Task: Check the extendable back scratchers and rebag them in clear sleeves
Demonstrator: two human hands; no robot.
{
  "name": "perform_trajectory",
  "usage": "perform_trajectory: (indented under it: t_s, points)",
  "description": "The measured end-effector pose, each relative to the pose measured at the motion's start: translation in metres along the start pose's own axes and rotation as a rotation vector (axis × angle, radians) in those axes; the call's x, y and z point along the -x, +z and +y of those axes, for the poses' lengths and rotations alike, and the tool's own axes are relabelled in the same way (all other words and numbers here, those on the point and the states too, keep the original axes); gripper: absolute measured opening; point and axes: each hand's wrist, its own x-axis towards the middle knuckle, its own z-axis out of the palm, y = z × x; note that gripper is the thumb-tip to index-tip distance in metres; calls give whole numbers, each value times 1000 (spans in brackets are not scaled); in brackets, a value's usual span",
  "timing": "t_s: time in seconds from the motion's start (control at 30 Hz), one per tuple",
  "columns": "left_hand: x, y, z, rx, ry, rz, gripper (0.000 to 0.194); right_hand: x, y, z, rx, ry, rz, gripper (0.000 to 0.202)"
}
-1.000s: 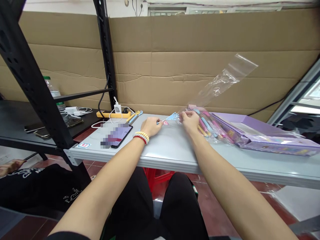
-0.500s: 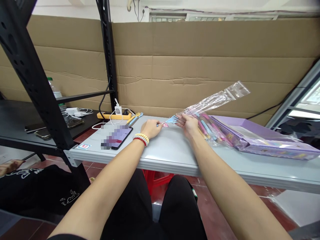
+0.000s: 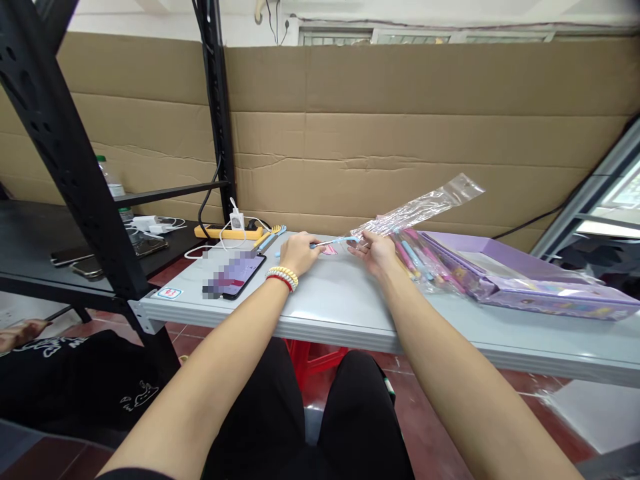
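My left hand, with bracelets at the wrist, is closed round a small light-blue back scratcher. Its claw end points right, seen edge-on, and its handle end pokes out left of my fist. The claw reaches the fingertips of my right hand. Between thumb and fingers, my right hand pinches a long clear plastic bag, which slants up to the right. A small pink printed piece lies under the scratcher. Beside my right hand lie several pink, blue and yellow sticks in clear wrapping.
An open purple box stands at the right. Left of my hands lie a phone and a yellow and a blue back scratcher. Behind them is a yellow power strip. A black rack post rises at the left; cardboard lines the back.
The blue back scratcher has turned, so its claw went from spread flat to edge-on, touching my right fingers. The clear bag's far end has dropped slightly and shifted left.
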Motion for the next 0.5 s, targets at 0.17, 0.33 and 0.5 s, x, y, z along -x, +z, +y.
perform_trajectory:
  t_s: [0.17, 0.33, 0.5]
  points:
    - [0, -1, -1, -13, -9, 17, 16, -3, -1, 0, -40, 25, 50, 10]
    - [1, 0, -3, -19, 5, 44, 13, 0, -1, -4, -41, 62, 42, 11]
    - [0, 1, -4, -16, 34, 69, 10, 4, 1, -7, -39, 97, 9, 20]
